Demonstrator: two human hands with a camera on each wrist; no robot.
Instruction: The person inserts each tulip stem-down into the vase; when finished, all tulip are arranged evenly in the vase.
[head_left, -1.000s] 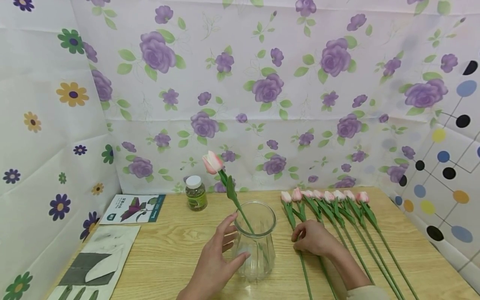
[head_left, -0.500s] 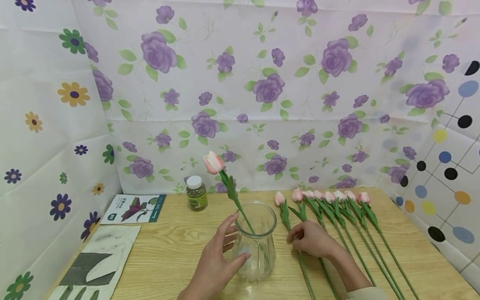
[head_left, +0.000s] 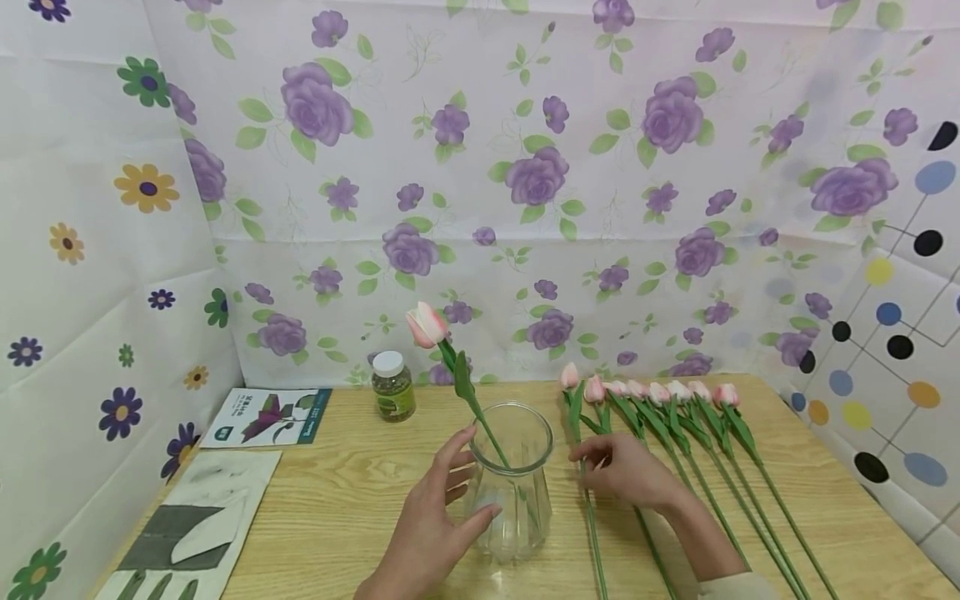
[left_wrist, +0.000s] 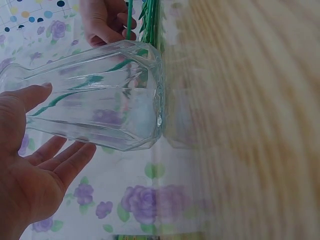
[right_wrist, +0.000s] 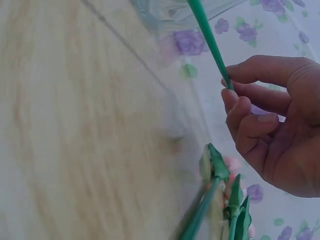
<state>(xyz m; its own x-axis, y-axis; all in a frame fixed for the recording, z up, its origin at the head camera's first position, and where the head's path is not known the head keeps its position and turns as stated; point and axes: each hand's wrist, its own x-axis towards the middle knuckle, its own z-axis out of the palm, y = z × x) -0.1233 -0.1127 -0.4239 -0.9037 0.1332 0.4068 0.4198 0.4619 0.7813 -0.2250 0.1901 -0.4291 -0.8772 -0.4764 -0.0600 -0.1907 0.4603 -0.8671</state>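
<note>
My left hand [head_left: 431, 508] cups the left side of a clear glass vase [head_left: 517, 533], thumb in front and fingers near its neck. One pink-and-white tulip [head_left: 426, 325] leans left out of the vase, its stem showing through the glass. To the right, my right hand [head_left: 630, 475] pinches the green stem of another tulip [head_left: 570, 377], whose bloom points to the back wall. The right wrist view shows this stem [right_wrist: 210, 40] between thumb and fingertips, raised over the table. Beside that hand several more tulips [head_left: 678, 390] lie in a row.
At the back left stands a jar with a white lid [head_left: 393, 392]. A printed booklet [head_left: 266, 417] and a grey-and-white sheet or packet [head_left: 198, 517] lie along the left of the wooden table [head_left: 337, 500]. Flowered sheets [head_left: 480, 167] enclose the back and sides.
The right hand has shifted slightly left with the pinched tulip; its bloom swung left, then rose and came back right. The left hand and vase have stayed in place.
</note>
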